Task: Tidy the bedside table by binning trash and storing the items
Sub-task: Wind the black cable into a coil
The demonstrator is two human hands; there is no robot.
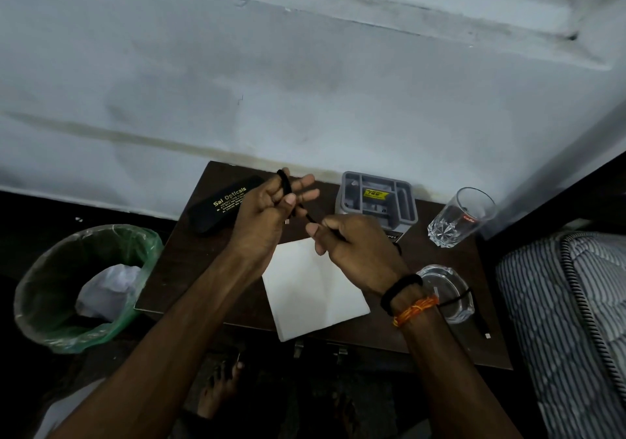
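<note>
Taking the white napkin [316, 288] in the middle of the bedside table [176, 269] as my mark: far to its left, off the table, stands the bin [81, 289] with a green liner and crumpled white trash inside. Up and left of the napkin lies the black spectacle case [216, 206], partly hidden behind my left hand [267, 213]. That hand hovers above the napkin's far edge, fingers spread, a black cable [288, 186] looped round them. My right hand [352, 250], just above the napkin's right side, pinches the cable's other stretch between thumb and curled fingers. Beyond the napkin sits the grey organiser [377, 201]. To the napkin's right, touching nothing, is a glass ashtray [450, 293], half covered by my wrist. Further up right stands an empty tumbler [460, 216]; the striped bedding [569, 320] lies rightmost.
</note>
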